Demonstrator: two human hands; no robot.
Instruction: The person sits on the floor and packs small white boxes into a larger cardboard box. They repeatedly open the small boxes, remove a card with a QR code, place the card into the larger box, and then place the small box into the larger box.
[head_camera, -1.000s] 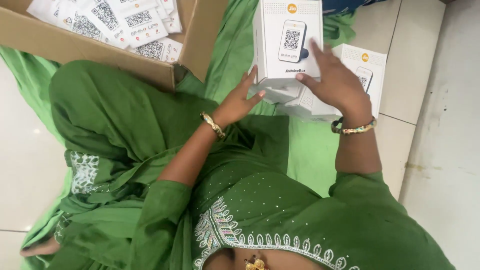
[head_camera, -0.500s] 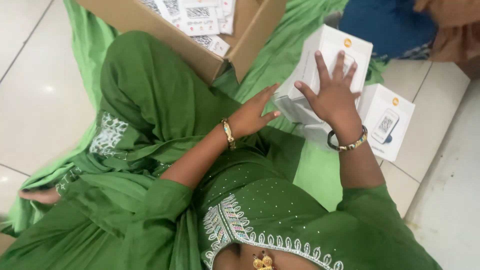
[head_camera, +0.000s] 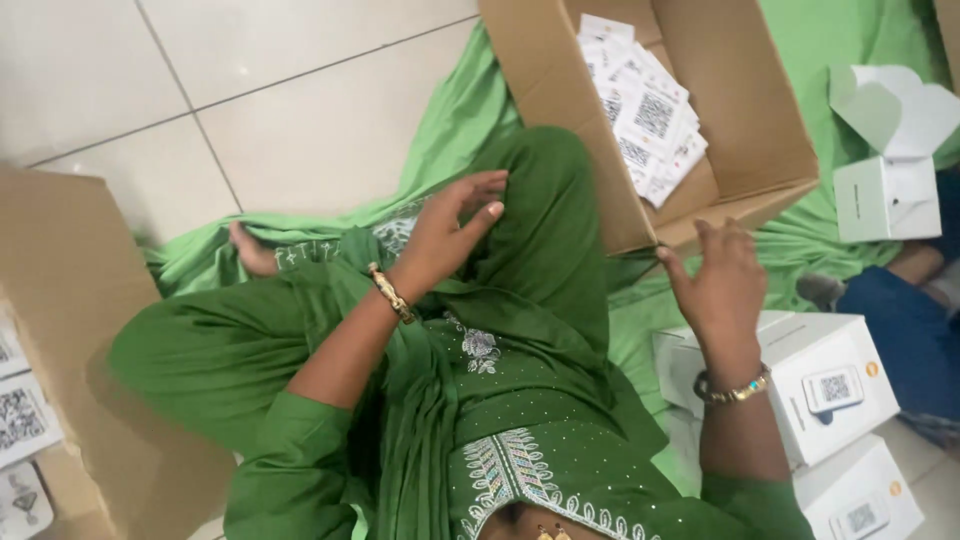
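Note:
I sit on the floor in green clothes, legs folded. My left hand (head_camera: 452, 228) hovers over my raised knee with fingers spread and nothing in it. My right hand (head_camera: 718, 282) is open too, palm down, just above a white carton (head_camera: 830, 385) that lies at my right side; it does not grip the carton. A second white carton (head_camera: 862, 500) lies nearer to me, under the first. An open brown cardboard box (head_camera: 745, 95) beyond my knee holds several white printed cards (head_camera: 645, 125).
Another brown cardboard box (head_camera: 70, 330) with printed cards stands at my left. A small white box with its flaps open (head_camera: 888, 175) sits on the green cloth at far right, beside another person's blue-clad leg (head_camera: 905, 320). Pale floor tiles (head_camera: 250, 110) lie ahead left.
The view has swung left. My right hand has come off the upright white carton, which now lies beside me. My left hand has drawn back over my knee.

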